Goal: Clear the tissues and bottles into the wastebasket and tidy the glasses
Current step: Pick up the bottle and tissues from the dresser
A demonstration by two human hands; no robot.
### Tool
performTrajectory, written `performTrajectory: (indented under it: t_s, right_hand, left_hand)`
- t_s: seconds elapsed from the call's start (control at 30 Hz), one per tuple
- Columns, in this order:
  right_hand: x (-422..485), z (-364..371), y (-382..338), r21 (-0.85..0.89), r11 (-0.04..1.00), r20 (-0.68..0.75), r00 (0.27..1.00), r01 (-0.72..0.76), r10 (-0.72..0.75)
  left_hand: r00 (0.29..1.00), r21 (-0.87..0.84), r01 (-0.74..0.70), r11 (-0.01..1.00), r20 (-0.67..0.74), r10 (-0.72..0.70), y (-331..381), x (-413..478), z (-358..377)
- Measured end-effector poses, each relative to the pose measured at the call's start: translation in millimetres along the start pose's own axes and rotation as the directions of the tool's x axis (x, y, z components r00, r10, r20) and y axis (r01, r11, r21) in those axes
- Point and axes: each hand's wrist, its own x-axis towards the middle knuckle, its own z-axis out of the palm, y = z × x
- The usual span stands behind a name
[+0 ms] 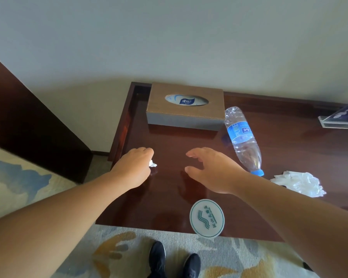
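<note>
Clutching a tissue wad (153, 163) — left hand (136, 167); right hand (211, 169) splayed

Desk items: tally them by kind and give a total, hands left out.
Crumpled tissues: 2 (one in the left hand at, one loose at)
Plastic bottle: 1
Tissue box: 1
Round coaster: 1
Acrylic sign holder: 1
Total: 6

Dark red-brown table (289, 149), brown tissue box (185, 105) — clear bottle (242, 137), blue label, white tissue (301, 183)
</note>
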Motion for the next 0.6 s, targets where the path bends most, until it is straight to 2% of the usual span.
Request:
performTrajectory:
  t_s: [0.27, 0.37, 0.43, 0.6]
  right_hand:
    - [-28, -31, -1, -0.01, 0.999, -0.091, 0.995, -0.048, 0.047]
    - [-45, -47, 2, -0.01, 0.996, -0.144, 0.986, -0.087, 0.084]
    - [-57, -56, 5, -0.004, 0.993, -0.179, 0.977, -0.119, 0.116]
    - [-81, -67, 20, 0.01, 0.975, -0.248, 0.944, -0.222, 0.218]
  left_hand:
    - [0.987, -0.189, -0.155, 0.97, 0.003, 0.158, 32, 3, -43]
    - [0.955, -0.139, -0.295, 0.945, -0.069, 0.288, 52, 3, -60]
    - [0.934, -0.174, -0.356, 0.918, -0.107, 0.342, 66, 2, -72]
    - [0.883, -0.237, -0.468, 0.852, -0.084, 0.462, 101, -1, -92]
